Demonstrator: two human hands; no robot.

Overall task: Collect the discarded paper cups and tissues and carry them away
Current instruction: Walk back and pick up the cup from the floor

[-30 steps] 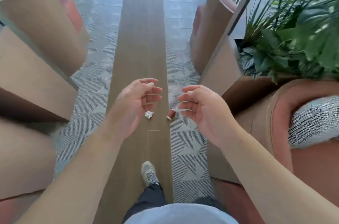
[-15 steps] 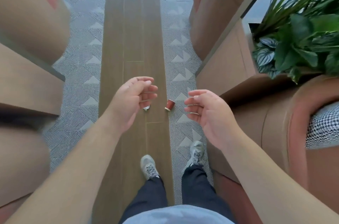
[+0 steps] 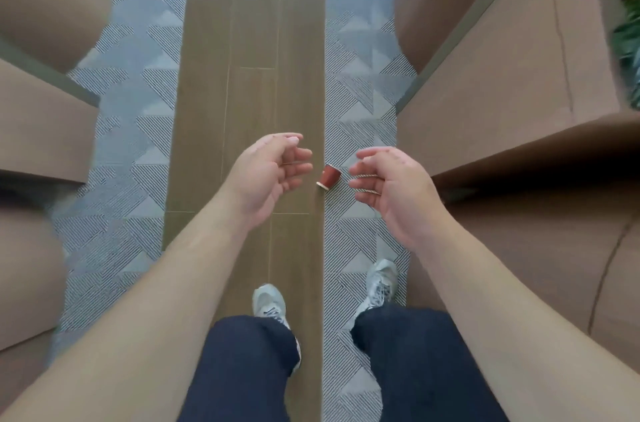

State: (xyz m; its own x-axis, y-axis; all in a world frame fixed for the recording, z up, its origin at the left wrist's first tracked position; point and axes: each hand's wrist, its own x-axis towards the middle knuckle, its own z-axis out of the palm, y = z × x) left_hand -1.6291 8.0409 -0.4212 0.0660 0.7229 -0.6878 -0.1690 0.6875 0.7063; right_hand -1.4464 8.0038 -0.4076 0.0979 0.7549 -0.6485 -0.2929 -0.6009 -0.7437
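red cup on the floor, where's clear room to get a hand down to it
The wood strip ahead of the left hand is bare, as is the carpet beyond the red cup. The brown seating crowds the right hand.

I see a brown wood strip down the floor, grey triangle carpet beside it, and brown seats on both sides.

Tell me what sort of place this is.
Probably a lounge or café seating area, seen from its aisle: upholstered brown booth seats line both sides, a wood-look strip runs between patterned carpet tiles, and a plant sits at the right edge.
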